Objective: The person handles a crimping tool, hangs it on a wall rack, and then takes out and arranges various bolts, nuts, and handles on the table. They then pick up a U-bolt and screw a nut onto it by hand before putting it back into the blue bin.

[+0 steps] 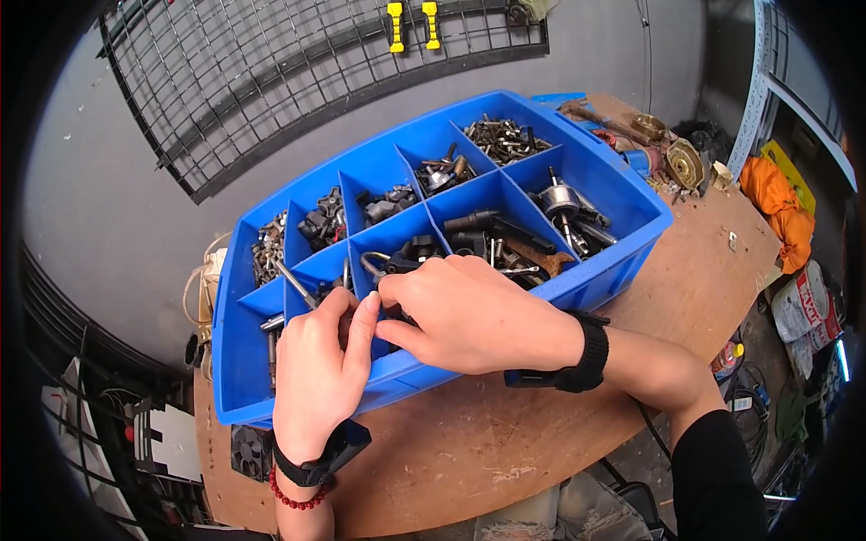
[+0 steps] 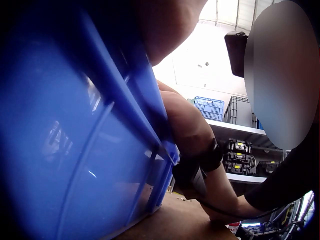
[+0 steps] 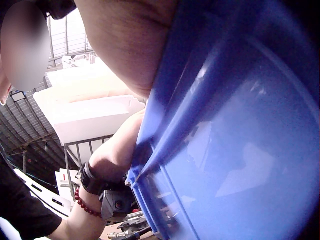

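Note:
In the head view a blue divided bin (image 1: 388, 383) holds metal parts sorted into compartments. My left hand (image 1: 316, 374) is over its front compartments, thumb raised and fingers bent inward. A thin metal rod (image 1: 296, 284) slants up just above those fingers. Beside it, my right hand (image 1: 478, 316) reaches in from the right with bent fingers, its fingertips meeting the left thumb. A bent metal hook (image 1: 373, 261) and dark fittings (image 1: 419, 248) lie just beyond the right knuckles. I cannot tell what the fingers hold, since the hands hide it. Both wrist views show mostly the bin's outer wall (image 2: 60, 150).
The bin stands on a wooden table (image 1: 505, 442). Rusty parts and a brass-coloured disc (image 1: 686, 164) lie at its right end. A rusty wrench (image 1: 541, 259) and a chuck (image 1: 559, 200) sit in right-hand compartments. Behind hangs a wire grid (image 1: 298, 72); a black fan (image 1: 251, 449) is at the near left.

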Motion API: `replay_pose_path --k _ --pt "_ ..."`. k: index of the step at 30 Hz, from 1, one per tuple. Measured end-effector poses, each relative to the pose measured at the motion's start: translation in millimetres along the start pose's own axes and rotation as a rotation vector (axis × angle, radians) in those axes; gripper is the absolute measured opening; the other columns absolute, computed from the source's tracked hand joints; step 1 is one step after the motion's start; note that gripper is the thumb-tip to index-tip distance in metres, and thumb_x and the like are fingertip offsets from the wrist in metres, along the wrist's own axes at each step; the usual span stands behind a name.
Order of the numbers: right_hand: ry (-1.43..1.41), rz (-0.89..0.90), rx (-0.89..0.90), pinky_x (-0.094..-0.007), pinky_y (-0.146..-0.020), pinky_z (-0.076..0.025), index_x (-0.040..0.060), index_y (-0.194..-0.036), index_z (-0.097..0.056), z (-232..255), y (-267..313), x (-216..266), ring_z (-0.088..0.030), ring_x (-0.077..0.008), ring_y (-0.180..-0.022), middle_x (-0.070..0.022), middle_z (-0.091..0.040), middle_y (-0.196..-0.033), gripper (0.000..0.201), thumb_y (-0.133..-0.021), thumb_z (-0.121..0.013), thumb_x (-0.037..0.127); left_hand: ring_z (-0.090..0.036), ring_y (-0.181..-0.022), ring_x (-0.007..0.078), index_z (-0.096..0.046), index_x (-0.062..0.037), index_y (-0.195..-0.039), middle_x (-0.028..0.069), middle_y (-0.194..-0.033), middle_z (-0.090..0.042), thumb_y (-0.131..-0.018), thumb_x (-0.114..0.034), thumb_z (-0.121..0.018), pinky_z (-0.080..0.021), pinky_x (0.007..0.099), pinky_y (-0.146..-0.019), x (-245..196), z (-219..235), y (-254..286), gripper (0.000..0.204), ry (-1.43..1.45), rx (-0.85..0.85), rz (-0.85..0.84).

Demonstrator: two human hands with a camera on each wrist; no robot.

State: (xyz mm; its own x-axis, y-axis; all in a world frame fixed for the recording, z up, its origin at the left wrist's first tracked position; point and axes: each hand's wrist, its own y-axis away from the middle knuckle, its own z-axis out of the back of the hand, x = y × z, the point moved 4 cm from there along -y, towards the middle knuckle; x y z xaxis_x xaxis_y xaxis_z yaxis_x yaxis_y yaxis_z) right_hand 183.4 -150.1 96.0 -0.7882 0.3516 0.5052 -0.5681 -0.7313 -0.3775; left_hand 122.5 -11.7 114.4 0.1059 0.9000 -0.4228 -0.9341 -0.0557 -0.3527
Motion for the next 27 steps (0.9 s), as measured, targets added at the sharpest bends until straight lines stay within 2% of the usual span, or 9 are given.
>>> replay_pose_path --k 27 --pt "0.002 -0.001 0.015 -0.0495 -0.069 -0.054 -0.0034 -0.088 -0.062 0.8 -0.6 1.2 -0.067 -0.043 -0.076 -0.0236 -0.068 -0.077 0.028 -0.091 -0.063 0.024 -0.054 -0.052 0.0392 -0.055 0.0026 -0.072 0.0194 -0.057 -0.055 -0.101 -0.026 -0.057 -0.04 0.0429 -0.05 -1.7 0.1 0.2 0.041 -0.017 0.005 -0.009"
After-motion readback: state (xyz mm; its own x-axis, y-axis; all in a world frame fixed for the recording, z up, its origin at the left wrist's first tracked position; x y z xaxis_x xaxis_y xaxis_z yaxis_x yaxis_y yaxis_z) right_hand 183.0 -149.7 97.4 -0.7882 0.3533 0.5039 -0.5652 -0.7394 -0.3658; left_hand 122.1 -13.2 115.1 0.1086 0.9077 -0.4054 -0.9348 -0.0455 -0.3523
